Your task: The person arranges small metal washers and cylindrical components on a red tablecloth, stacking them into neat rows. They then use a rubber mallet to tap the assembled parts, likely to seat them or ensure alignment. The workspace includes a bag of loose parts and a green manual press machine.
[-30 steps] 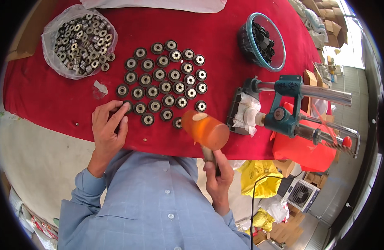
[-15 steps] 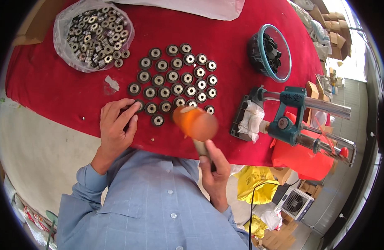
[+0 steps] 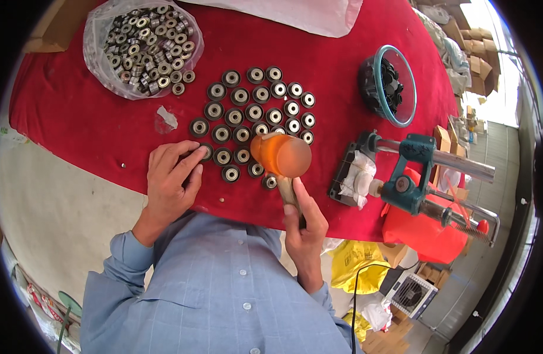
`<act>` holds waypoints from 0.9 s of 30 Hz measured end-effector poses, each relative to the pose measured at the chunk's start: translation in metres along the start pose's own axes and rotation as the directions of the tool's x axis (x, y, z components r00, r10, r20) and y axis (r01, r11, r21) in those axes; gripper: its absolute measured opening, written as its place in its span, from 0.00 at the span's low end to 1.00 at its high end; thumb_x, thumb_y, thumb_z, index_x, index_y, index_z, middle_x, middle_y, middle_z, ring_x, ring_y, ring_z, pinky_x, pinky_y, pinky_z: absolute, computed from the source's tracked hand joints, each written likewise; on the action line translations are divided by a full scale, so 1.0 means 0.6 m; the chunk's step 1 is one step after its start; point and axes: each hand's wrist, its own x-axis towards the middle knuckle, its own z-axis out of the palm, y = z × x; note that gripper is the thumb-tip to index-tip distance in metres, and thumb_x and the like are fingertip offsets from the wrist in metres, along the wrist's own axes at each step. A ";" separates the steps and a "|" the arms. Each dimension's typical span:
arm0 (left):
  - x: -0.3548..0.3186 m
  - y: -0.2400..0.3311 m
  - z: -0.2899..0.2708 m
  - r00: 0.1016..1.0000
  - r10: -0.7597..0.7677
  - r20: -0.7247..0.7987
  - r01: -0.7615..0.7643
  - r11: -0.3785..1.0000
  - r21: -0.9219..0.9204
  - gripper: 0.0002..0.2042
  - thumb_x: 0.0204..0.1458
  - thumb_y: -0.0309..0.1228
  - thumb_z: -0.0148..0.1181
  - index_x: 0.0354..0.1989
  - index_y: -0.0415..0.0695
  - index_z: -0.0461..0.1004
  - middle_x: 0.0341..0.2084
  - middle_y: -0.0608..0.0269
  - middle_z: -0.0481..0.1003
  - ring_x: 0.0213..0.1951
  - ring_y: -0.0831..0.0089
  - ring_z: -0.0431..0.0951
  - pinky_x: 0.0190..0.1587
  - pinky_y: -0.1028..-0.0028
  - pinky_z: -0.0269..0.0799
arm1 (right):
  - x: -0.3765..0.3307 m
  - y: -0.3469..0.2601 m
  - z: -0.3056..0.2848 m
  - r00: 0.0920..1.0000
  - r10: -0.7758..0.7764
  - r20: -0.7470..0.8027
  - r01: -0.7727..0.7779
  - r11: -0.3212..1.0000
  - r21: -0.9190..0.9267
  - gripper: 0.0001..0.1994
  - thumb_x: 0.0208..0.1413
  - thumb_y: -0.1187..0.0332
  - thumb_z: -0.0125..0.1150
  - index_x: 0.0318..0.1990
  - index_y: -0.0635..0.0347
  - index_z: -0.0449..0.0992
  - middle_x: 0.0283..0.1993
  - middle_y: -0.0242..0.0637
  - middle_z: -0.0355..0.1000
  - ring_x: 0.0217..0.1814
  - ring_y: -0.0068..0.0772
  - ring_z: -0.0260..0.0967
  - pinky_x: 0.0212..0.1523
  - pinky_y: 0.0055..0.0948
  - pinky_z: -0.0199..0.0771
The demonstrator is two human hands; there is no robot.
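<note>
Two hands work the red desk [image 3: 77, 130]: the right hand [image 3: 304, 227] is clamped on the wooden handle of an orange mallet [image 3: 281, 154], head poised over the near edge of the bearing cluster [image 3: 254, 115]. The left hand [image 3: 172, 180] pins one bearing [image 3: 205, 152] at the cluster's left. Bearings look hard, heavy, slippery; best pinched by the rim.

A single view serves this moment, from a wide fisheye camera worn on the person's head. It looks steeply down over the person's chest and blue shirt [image 3: 224, 295] onto the red-covered table [image 3: 77, 118], close enough that the forearms enter from the lower edge. The table fills the upper and middle picture, its far edge near the top; bare floor shows at left, boxes and clutter at right. Straight edges bend toward the dark round rim. No second view shares the scene.
</note>
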 end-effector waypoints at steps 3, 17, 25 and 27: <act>-0.001 0.002 0.001 1.000 -0.006 -0.010 0.006 1.000 -0.004 0.20 0.51 0.20 0.71 0.55 0.43 0.85 0.51 0.61 0.81 0.50 0.59 0.80 0.54 0.60 0.72 | -0.013 -0.003 -0.005 0.991 -0.126 -0.050 0.128 0.990 0.056 0.30 0.62 0.85 0.63 0.73 0.63 0.74 0.36 0.41 0.74 0.34 0.32 0.70 0.39 0.28 0.73; -0.006 0.002 -0.003 1.000 -0.026 -0.015 0.026 0.999 -0.034 0.23 0.50 0.16 0.69 0.58 0.38 0.80 0.52 0.52 0.82 0.51 0.51 0.80 0.56 0.57 0.74 | -0.033 -0.038 -0.001 0.975 -0.096 0.202 0.083 0.994 0.070 0.32 0.61 0.85 0.65 0.74 0.57 0.75 0.42 0.44 0.79 0.38 0.38 0.79 0.40 0.34 0.80; -0.007 -0.001 -0.001 0.996 -0.061 -0.065 0.055 0.994 -0.094 0.25 0.52 0.13 0.66 0.61 0.36 0.76 0.53 0.45 0.80 0.53 0.49 0.81 0.58 0.57 0.77 | -0.004 -0.070 0.018 0.981 -0.044 0.188 0.037 0.998 0.041 0.32 0.62 0.83 0.66 0.74 0.52 0.75 0.40 0.43 0.78 0.35 0.37 0.77 0.37 0.34 0.79; -0.014 -0.005 0.002 0.993 -0.087 -0.081 0.075 0.987 -0.144 0.26 0.53 0.12 0.63 0.63 0.36 0.75 0.55 0.45 0.79 0.53 0.50 0.80 0.58 0.59 0.77 | -0.003 -0.070 0.021 0.975 -0.047 0.219 0.037 0.998 0.049 0.32 0.62 0.83 0.66 0.75 0.52 0.75 0.40 0.43 0.78 0.35 0.37 0.76 0.36 0.34 0.79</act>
